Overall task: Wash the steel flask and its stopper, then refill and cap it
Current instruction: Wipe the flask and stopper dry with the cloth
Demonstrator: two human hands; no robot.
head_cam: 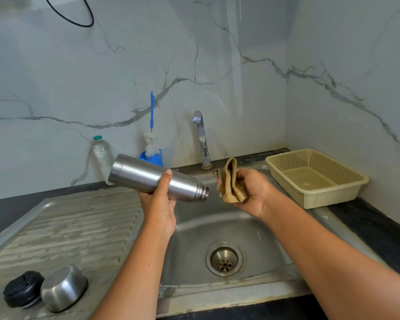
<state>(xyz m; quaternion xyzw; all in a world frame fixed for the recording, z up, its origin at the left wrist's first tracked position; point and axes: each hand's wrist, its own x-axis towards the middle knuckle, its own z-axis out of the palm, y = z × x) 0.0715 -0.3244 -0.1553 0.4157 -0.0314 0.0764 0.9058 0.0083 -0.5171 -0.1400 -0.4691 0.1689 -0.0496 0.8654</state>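
My left hand (pixel 160 202) grips the steel flask (pixel 143 175) around its middle and holds it almost level above the sink (pixel 194 241), its open threaded mouth pointing right. My right hand (pixel 252 192) holds a folded tan cloth (pixel 229 183) just to the right of that mouth, a small gap between them. The black stopper (pixel 23 288) and the steel cup lid (pixel 64 288), turned upside down, lie on the drainboard at the lower left.
The tap (pixel 201 137) stands behind the basin, no water running. A plastic water bottle (pixel 102 153) and a blue bottle brush in its holder (pixel 151 144) stand against the wall. A beige plastic basket (pixel 316 179) sits on the right. The drain (pixel 224 259) is below my hands.
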